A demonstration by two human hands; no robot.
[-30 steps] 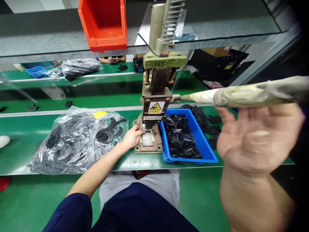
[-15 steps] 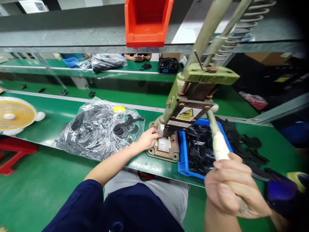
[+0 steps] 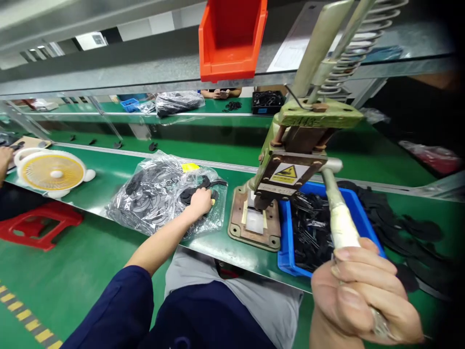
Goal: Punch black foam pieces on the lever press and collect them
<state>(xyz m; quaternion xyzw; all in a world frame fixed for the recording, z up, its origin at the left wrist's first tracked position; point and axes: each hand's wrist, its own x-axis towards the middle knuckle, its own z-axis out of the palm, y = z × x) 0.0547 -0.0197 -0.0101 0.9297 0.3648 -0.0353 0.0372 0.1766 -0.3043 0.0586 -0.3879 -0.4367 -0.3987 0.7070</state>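
My right hand is wrapped round the pale, tape-covered lever handle of a green hand press. My left hand is over the clear plastic bag, among black crescent-shaped pieces. Its fingers are curled downward with their tips partly hidden, so I cannot make out what they pinch. To the right of that hand, the press base plate carries a whitish block under the press head.
A blue bin of black parts stands right of the press, with flat black pieces beyond it. An orange bin hangs above. A white-and-yellow fan and red stool are left. Other people's hands show across the bench.
My left hand has moved left from the press base to the black pieces on the bag. My right hand keeps its grip on the lever. The view has shifted somewhat left.
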